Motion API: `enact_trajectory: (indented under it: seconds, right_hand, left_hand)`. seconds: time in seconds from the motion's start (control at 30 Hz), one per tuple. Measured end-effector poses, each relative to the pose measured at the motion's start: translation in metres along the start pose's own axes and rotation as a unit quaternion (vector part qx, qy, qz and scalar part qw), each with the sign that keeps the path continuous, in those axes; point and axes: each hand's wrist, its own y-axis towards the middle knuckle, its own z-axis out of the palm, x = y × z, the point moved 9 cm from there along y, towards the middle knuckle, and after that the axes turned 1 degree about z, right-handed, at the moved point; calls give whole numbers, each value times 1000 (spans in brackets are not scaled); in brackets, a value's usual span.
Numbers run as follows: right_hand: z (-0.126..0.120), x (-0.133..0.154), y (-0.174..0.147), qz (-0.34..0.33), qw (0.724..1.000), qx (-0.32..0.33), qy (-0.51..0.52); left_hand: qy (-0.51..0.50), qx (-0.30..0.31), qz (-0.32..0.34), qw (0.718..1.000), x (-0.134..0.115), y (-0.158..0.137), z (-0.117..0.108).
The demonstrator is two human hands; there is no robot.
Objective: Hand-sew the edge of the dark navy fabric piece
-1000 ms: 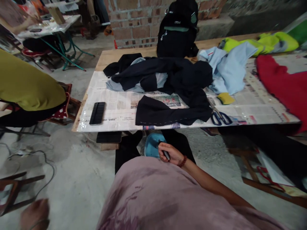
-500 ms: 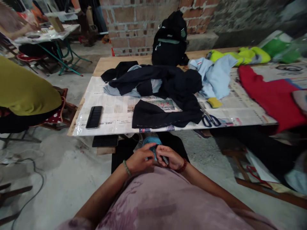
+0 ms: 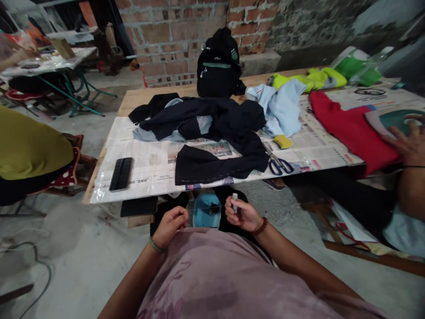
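My right hand [image 3: 244, 215] is closed around a small white thread spool [image 3: 234, 202], whose top pokes out above the fingers. A fine thread [image 3: 207, 207] runs from it across to my left hand [image 3: 172, 225], which is closed on the other end in a pinch. Below the thread, between my knees, is a light blue container [image 3: 201, 215] with a small black round object [image 3: 214, 207] in it. Both hands are just in front of the table edge. Dark cloth [image 3: 215, 166] with white stitches along its edge lies on the newspaper-covered table [image 3: 149, 184].
Scissors [image 3: 280, 166] and a yellow piece [image 3: 283, 141] lie near the dark cloth, a phone [image 3: 121, 174] at the left. Behind stand a black backpack [image 3: 219, 66] and light blue cloth [image 3: 282, 106]. At the right, another person's hand [image 3: 410, 137] rests by red cloth [image 3: 352, 128].
My hands have moved apart, with the thread now stretched between them and the white spool showing in my right hand. The view has shifted; the other person's hand has come into sight.
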Motion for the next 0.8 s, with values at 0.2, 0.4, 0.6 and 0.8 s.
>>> enact_trajectory:
  seconds: [0.2, 0.4, 0.6, 0.8]
  right_hand:
    - [-26, 26, -15, -23, 998, -42, -39]
    - [-47, 49, -33, -38, 995, -48, -80]
    - [-66, 60, -55, -29, 992, -66, -100]
    - [-81, 56, -70, 28, 987, -72, -141]
  left_hand:
    - [23, -103, 8, 994, 6, -11, -62]
    - [57, -159, 13, 986, 3, -20, -98]
    - [145, -216, -5, 965, 1, -34, -142]
    - [246, -207, -20, 947, 13, -38, -164]
